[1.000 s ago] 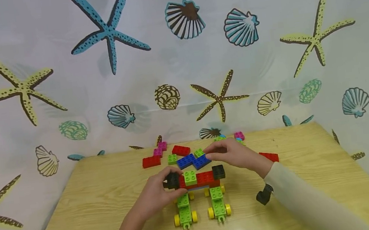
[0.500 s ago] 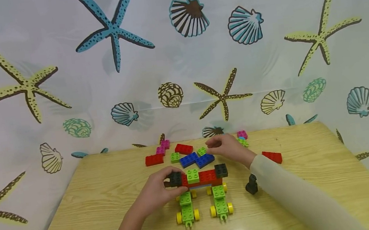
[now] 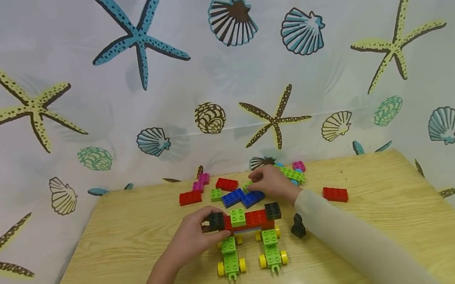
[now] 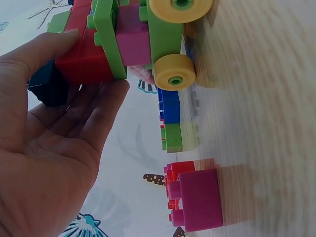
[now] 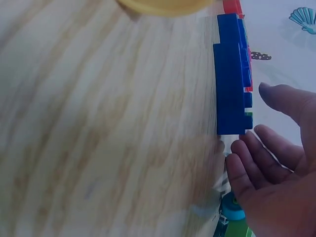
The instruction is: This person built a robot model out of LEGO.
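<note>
My left hand (image 3: 191, 233) grips the left end of a toy-brick vehicle, thumb on the near side. Its red bricks (image 3: 257, 216) carry a lime green brick (image 3: 237, 217) on top and black bricks (image 3: 273, 211) at both ends. Below sit two lime green wheeled bases (image 3: 272, 251) with yellow wheels. In the left wrist view, a purple brick (image 4: 133, 35) shows between green parts. Over the loose bricks at the back, my right hand (image 3: 276, 184) reaches to a small green brick (image 3: 247, 186), partly hiding it. Beside blue bricks (image 5: 230, 89), its thumb and fingers stand apart.
Loose red bricks (image 3: 190, 197), a green brick (image 3: 216, 195) and pink bricks (image 3: 201, 182) lie at the back left of the wooden table (image 3: 125, 247). Behind my right hand is a green base with blue wheels (image 3: 292, 173). Another red brick (image 3: 335, 194) lies right.
My right hand has moved slightly left and back over the green brick, uncovering more of the blue-wheeled base. My left hand keeps its grip on the vehicle. The view has shifted slightly.
</note>
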### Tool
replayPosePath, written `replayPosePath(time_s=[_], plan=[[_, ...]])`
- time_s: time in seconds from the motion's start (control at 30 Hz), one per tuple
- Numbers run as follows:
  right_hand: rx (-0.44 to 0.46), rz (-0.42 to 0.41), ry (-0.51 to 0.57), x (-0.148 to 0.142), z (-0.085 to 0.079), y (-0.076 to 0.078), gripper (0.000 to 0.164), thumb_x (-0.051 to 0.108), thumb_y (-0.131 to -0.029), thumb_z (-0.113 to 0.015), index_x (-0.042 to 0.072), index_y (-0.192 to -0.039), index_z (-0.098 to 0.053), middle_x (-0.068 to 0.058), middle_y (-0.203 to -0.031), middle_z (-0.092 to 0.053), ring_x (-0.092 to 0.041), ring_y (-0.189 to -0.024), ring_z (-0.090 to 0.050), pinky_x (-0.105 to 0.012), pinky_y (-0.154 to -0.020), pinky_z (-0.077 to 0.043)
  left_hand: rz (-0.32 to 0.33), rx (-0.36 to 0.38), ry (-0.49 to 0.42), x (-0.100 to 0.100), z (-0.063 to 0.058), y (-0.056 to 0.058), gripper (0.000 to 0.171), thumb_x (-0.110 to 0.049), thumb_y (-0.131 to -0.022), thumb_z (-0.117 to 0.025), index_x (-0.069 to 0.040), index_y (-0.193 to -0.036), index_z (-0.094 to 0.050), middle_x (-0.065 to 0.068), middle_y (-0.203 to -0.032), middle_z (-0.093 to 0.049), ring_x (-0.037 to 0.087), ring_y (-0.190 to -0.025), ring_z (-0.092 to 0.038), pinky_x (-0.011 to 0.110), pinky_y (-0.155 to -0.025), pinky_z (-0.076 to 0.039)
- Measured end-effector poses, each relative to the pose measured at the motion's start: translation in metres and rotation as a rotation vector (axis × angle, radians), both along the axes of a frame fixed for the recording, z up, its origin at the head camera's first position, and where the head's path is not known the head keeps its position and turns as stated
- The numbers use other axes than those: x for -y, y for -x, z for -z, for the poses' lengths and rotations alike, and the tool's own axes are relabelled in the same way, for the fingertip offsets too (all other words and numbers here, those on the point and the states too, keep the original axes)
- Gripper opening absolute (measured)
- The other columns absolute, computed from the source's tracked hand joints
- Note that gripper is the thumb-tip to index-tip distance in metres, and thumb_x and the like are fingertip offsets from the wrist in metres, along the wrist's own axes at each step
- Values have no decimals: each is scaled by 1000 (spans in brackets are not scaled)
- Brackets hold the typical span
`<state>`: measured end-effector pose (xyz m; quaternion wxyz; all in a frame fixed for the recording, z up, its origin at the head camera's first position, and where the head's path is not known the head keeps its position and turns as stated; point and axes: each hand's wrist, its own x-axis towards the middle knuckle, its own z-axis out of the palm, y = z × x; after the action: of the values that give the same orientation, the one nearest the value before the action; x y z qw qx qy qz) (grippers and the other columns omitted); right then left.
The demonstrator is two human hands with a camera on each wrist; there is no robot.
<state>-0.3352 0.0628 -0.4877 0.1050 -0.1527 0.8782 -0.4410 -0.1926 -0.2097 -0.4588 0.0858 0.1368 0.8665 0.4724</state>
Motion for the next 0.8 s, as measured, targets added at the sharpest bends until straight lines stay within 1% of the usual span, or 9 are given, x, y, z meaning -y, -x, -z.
replayPosePath(time_s=[0.23, 0.37, 0.57, 0.67, 0.8], plan=[[-3, 45, -17, 8, 0, -4, 51, 29, -102, -84, 0, -142, -73, -17, -137, -77, -34, -126, -73, -52, -111, -62, -19, 19, -4, 0, 2, -2, 46, -22, -97, -91, -8, -136, -70, 16, -140, -73, 31, -125, -74, 44, -101, -68], [-13, 55, -34, 10, -1, -4, 51, 28, -101, -85, -1, -141, -73, -17, -135, -77, -34, -124, -73, -52, -110, -63, -10, 14, -5, 0, 2, -2, 46, -23, -97, -91, -8, -136, -71, 16, -139, -73, 31, -125, -74, 44, -100, -68], [-23, 73, -69, 13, -4, -3, 46, 24, -101, -83, -1, -138, -75, -17, -134, -77, -33, -121, -72, -50, -109, -63, -12, 14, -6, 0, 2, -1, 48, -23, -96, -91, -7, -138, -71, 17, -139, -73, 32, -125, -75, 45, -101, -68], [-21, 81, -83, 14, -4, -3, 45, 24, -101, -82, 0, -138, -76, -16, -135, -76, -32, -122, -72, -50, -110, -62, -20, 18, -5, 0, 2, -1, 49, -22, -96, -91, -7, -138, -71, 17, -140, -73, 34, -126, -74, 46, -102, -68], [-16, 78, -77, 15, -6, -4, 48, 25, -100, -85, -1, -140, -75, -17, -139, -75, -33, -127, -71, -53, -114, -60, -23, 15, 0, -1, 2, 1, 49, -23, -97, -91, -7, -139, -71, 17, -141, -73, 35, -128, -74, 47, -102, -68]])
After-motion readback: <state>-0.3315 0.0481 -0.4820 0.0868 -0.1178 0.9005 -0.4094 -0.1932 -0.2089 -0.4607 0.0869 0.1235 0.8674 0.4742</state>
